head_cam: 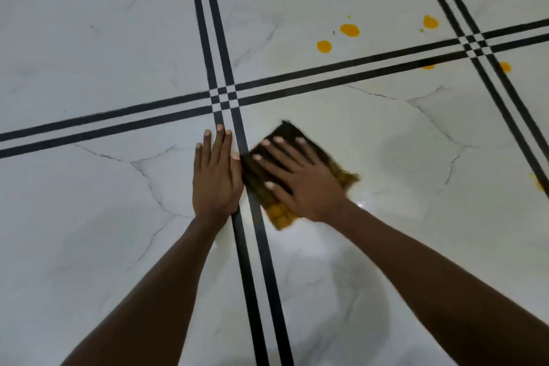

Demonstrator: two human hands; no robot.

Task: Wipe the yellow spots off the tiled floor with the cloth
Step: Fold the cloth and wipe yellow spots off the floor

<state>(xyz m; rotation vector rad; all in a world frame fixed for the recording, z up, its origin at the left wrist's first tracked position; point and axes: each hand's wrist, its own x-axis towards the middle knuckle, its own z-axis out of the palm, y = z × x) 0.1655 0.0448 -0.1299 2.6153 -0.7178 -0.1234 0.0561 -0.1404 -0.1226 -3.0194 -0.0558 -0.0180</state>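
A dark brown cloth (285, 135), stained yellow along its near edge, lies flat on the white marble-look tiled floor (89, 38). My right hand (300, 178) presses down on the cloth with fingers spread, covering most of it. My left hand (215, 175) rests flat on the bare tile just left of the cloth, fingers together, holding nothing. Several yellow spots (349, 30) dot the tile at the upper right, far beyond the cloth. More yellow spots sit by the right-hand black lines (505, 67). A yellow smear (538, 183) shows at the right edge.
Double black lines (252, 261) run between the tiles and cross just above my hands. A small wet glint (360, 203) shows on the tile right of my right wrist. A soft shadow falls on the floor near the bottom.
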